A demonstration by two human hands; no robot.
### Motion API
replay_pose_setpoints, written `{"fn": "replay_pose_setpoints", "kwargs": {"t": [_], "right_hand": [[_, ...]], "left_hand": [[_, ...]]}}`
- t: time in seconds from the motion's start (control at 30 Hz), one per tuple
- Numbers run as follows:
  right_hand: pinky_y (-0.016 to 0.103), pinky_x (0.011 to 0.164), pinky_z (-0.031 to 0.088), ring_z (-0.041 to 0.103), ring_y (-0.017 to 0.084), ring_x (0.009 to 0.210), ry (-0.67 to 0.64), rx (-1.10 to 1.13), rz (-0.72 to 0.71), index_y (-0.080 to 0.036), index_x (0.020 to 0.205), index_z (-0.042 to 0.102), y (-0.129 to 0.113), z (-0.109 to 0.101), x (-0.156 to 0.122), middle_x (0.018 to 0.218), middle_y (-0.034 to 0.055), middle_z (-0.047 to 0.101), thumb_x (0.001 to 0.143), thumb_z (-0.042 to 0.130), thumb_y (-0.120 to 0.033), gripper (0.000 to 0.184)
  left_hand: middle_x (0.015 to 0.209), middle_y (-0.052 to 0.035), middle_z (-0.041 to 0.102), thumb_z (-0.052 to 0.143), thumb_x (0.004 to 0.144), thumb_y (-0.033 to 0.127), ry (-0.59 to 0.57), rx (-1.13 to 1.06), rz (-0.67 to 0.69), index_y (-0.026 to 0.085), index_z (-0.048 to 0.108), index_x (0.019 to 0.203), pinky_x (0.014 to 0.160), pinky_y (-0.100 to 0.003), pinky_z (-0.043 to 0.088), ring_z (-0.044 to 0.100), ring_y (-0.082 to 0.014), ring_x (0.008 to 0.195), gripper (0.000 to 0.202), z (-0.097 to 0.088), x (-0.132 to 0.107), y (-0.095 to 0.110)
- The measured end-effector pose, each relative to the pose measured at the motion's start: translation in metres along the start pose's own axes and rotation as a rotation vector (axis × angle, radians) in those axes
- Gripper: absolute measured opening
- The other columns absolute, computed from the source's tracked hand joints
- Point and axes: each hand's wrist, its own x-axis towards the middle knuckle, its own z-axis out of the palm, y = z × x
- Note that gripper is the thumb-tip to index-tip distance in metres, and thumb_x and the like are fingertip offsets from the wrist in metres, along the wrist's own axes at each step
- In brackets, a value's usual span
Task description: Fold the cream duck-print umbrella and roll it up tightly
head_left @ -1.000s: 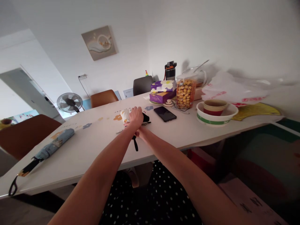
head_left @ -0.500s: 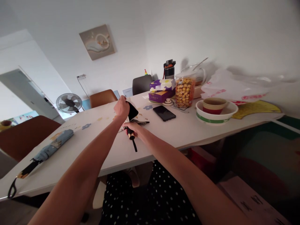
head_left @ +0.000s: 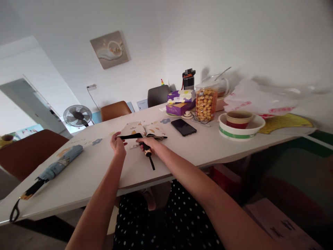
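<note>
A cream-coloured folding umbrella [head_left: 132, 129] with small printed figures and a black underside lies loosely folded on the white table [head_left: 104, 166]. My left hand [head_left: 118, 143] pinches the edge of its fabric and holds it out to the left. Around the black handle with a gold band, near the canopy, my right hand [head_left: 147, 141] is closed. The handle's black strap hangs toward the table's front edge. A second umbrella, blue-grey and furled [head_left: 61, 162], rests at the left with its looped strap over the table edge.
Right of the umbrella lies a black phone [head_left: 183, 127]. Behind it stand purple tissue packs [head_left: 179, 108], a snack jar [head_left: 206, 104] and a dark bottle [head_left: 188, 79]. A white bowl with a green band [head_left: 238, 133] holds a paper cup [head_left: 239, 119]. Chairs and a fan [head_left: 77, 116] stand beyond.
My left hand has moved left and down, drawing the fabric edge outward and spreading the printed canopy. My right hand stays on the handle. The view has shifted slightly.
</note>
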Motion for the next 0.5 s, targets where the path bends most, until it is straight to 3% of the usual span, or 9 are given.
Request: {"fn": "replay_pose_setpoints", "kwargs": {"t": [0.17, 0.3, 0.4, 0.5], "right_hand": [[0.016, 0.032, 0.038, 0.044, 0.008, 0.033, -0.071, 0.045, -0.015, -0.015, 0.072, 0.047, 0.003, -0.004, -0.001, 0.044, -0.0039, 0.047, 0.080, 0.061, -0.024, 0.018], [0.016, 0.031, 0.036, 0.043, 0.008, 0.032, -0.108, 0.075, -0.013, -0.017, 0.074, 0.044, 0.003, -0.006, -0.003, 0.044, -0.0045, 0.046, 0.081, 0.061, -0.030, 0.023], [0.016, 0.029, 0.032, 0.045, 0.009, 0.033, -0.152, 0.092, -0.008, -0.018, 0.078, 0.044, 0.001, -0.008, -0.005, 0.046, -0.0042, 0.046, 0.079, 0.062, -0.044, 0.032], [0.018, 0.029, 0.035, 0.046, 0.010, 0.034, -0.136, 0.165, -0.049, -0.017, 0.085, 0.045, 0.000, -0.008, -0.005, 0.049, -0.0033, 0.046, 0.081, 0.049, -0.059, 0.042]], "left_hand": [[0.067, 0.0009, 0.052, 0.052, 0.065, 0.018, -0.042, 0.087, 0.061, 0.018, 0.061, 0.087, 0.041, -0.017, 0.040, 0.050, -0.0096, 0.054, 0.024, -0.012, 0.004, -0.020], [0.065, 0.0019, 0.051, 0.055, 0.067, 0.017, 0.037, 0.243, 0.148, 0.018, 0.059, 0.082, 0.042, -0.016, 0.037, 0.049, -0.0090, 0.053, 0.015, -0.017, 0.011, -0.024], [0.063, 0.0040, 0.048, 0.050, 0.072, 0.016, 0.072, 0.214, 0.141, 0.019, 0.054, 0.087, 0.040, -0.016, 0.034, 0.047, -0.0075, 0.048, 0.015, -0.017, 0.012, -0.025], [0.062, 0.0053, 0.046, 0.044, 0.073, 0.013, 0.048, 0.159, 0.161, 0.019, 0.050, 0.088, 0.037, -0.016, 0.033, 0.044, -0.0063, 0.041, 0.017, -0.014, 0.008, -0.022]]}}
